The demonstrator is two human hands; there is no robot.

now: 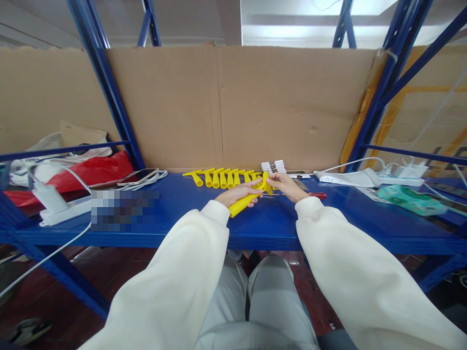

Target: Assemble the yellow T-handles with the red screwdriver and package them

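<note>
My left hand [241, 192] is wrapped round the tube-like grip of a yellow plastic T-shaped handle [239, 207], whose round end points down toward me. At its other end, the fingers of my right hand [282, 184] pinch the head of the same handle. Any small part between those fingertips is hidden. Just behind my hands, several matching yellow handles [216, 179] lie side by side in a row. A screwdriver with a red handle [316, 195] lies by my right wrist, its shaft running under my hands.
Small white pieces with dark bands [273, 166] stand behind my hands, against the cardboard panel [255, 107]. At left are a power strip [65, 211], cables and a red bag [98, 170]. A white pouch [348, 178] and green tissue pack [412, 199] lie right on the blue shelf [189, 218].
</note>
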